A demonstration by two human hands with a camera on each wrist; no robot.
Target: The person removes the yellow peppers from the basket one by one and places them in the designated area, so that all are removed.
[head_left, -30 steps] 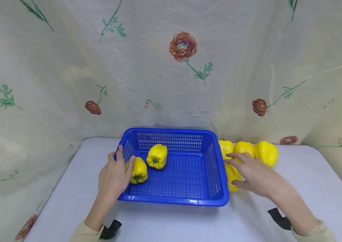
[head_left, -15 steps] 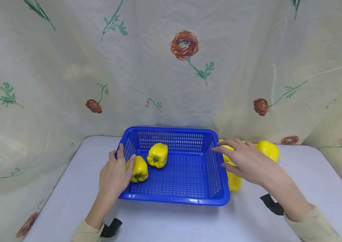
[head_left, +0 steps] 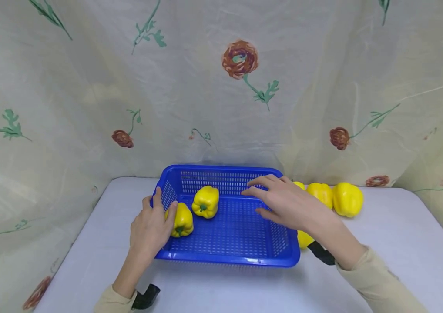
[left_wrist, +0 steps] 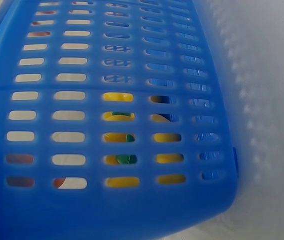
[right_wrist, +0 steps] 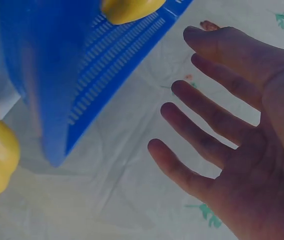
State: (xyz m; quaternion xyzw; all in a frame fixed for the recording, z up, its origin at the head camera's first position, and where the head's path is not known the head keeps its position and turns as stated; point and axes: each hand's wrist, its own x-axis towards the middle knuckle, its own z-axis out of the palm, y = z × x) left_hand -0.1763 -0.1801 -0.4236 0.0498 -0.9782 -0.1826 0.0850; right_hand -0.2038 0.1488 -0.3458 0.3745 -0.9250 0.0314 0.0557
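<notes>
A cream curtain printed with red flowers hangs behind a pale lilac desk [head_left: 382,243]. On it sits a blue perforated plastic basket [head_left: 225,258] holding two yellow bell peppers: one near the left wall [head_left: 181,220], one at about 11 o'clock inside [head_left: 206,201]. The right hand [head_left: 284,204], a second ago resting on the peppers at the basket's 3 o'clock side, has since lifted and swung over the basket, fingers spread and empty. The left hand [head_left: 152,226] still curls over the left wall, touching the nearer pepper. Three more yellow peppers [head_left: 347,199] remain outside; no pepper came across with the right hand.
</notes>
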